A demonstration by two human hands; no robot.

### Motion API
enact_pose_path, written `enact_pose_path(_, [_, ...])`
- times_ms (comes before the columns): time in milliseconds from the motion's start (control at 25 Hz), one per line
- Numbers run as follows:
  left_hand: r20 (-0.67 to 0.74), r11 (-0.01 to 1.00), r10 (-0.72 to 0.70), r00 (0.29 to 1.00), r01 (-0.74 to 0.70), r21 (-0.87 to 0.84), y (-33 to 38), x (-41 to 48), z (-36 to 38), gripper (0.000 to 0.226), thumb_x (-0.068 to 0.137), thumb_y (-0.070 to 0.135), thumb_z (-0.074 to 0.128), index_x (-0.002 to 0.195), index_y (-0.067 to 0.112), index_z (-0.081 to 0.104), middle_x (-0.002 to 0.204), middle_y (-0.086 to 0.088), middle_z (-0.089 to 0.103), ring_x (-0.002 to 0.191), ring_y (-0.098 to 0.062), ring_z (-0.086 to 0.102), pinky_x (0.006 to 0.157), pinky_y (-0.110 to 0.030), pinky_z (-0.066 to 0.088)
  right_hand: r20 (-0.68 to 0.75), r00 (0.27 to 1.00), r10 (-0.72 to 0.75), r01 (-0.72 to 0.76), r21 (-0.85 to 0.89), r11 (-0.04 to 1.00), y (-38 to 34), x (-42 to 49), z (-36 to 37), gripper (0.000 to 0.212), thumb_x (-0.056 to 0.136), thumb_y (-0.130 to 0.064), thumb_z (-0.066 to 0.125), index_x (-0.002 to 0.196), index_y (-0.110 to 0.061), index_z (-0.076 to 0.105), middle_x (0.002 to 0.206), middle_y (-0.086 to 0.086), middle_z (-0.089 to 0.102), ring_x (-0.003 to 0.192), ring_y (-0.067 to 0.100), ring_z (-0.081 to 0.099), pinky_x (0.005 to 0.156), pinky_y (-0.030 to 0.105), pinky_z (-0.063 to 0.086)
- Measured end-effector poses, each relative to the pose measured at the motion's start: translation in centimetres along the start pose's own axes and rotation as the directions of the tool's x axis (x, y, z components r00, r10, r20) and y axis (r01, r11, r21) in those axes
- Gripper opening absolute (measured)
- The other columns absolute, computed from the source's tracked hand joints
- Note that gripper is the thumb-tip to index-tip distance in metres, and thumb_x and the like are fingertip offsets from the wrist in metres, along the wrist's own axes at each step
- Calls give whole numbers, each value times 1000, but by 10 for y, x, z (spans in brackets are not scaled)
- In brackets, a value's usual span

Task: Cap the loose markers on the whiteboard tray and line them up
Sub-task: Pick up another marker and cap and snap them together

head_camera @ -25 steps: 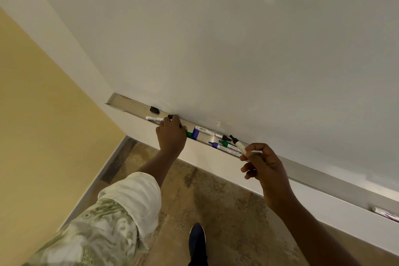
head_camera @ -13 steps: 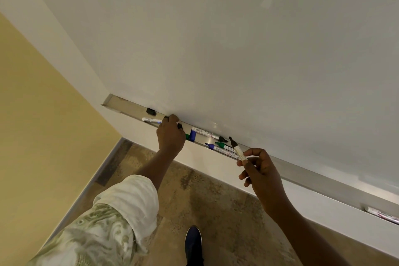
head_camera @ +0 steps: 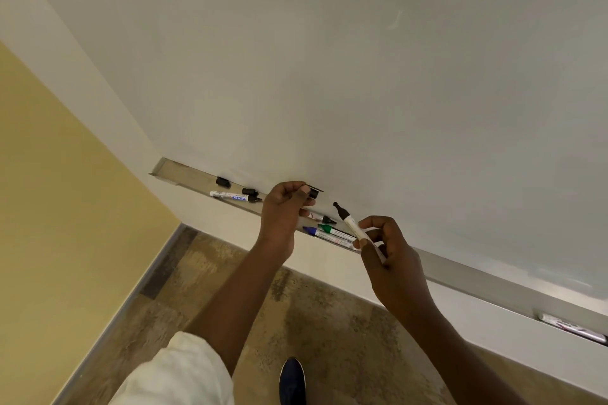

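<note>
My left hand (head_camera: pixel 283 214) pinches a black cap (head_camera: pixel 312 191) just above the metal whiteboard tray (head_camera: pixel 184 174). My right hand (head_camera: pixel 388 250) grips an uncapped black marker (head_camera: pixel 350 223), its tip pointing up and left toward the cap. In the tray between my hands lie an uncapped green marker (head_camera: pixel 335 231), an uncapped blue marker (head_camera: pixel 325 236) and a black-tipped marker (head_camera: pixel 324 219), partly hidden by my left hand. Farther left lie an uncapped black marker (head_camera: pixel 235 197) and two loose black caps (head_camera: pixel 223 181) (head_camera: pixel 249 191).
The whiteboard (head_camera: pixel 362 76) fills the upper view. Another marker (head_camera: pixel 572 327) lies at the tray's far right. A yellow wall (head_camera: pixel 59 207) stands on the left, patterned floor (head_camera: pixel 322 322) and my shoe (head_camera: pixel 292 381) below.
My left hand lifted off the tray holding a black cap and moved right. My right hand raised its marker toward the cap. A second cap and the left marker's tip are now uncovered.
</note>
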State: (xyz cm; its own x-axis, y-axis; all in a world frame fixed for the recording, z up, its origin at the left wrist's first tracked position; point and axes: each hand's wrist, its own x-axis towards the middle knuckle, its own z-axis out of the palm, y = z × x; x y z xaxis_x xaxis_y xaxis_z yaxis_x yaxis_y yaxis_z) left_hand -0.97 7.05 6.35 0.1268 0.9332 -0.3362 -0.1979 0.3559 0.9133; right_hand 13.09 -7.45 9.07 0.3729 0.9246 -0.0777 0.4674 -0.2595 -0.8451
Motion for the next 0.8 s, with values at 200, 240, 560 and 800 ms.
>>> enact_pose_path(200, [98,992,-21,995,32,-119,8,-31,15,8,96,8,60,99,7,67,85,-7,74,78,-22,68,69,-29,56,-15,996,-89,88,-45,995,-12,-8,-17,26,96,-15,56,114,-32,49,94,-10,66,61,9,58,46,18,43])
enact_pose_path(240, [109,993,-18,994,31,-115,9,-35,18,8,96,8,59,99,7,67,85,-8,74,79,-22,68,68,-29,56,-21,995,-101,100,-50,994,-13,-11,-20,26,96,-14,56,114,-32,49,93,-10,65,61,10,57,46,18,43])
enact_pose_path(560, [180,989,93,979,-111,94,16,-66,40,9,97,9,59,100,6,67,83,-3,75,74,-15,69,71,-27,58,-48,989,-138,134,-70,988,-14,-26,-40,24,96,-17,56,114,-32,50,88,-12,62,57,10,55,45,19,42])
enact_pose_path(800, [243,997,70,967,-64,-34,14,-86,57,17,99,19,56,92,6,66,78,-7,72,70,-20,65,63,-29,54,-79,993,-89,85,-58,995,-13,-37,-51,14,96,-41,51,102,-31,58,61,-11,52,50,5,48,45,18,37])
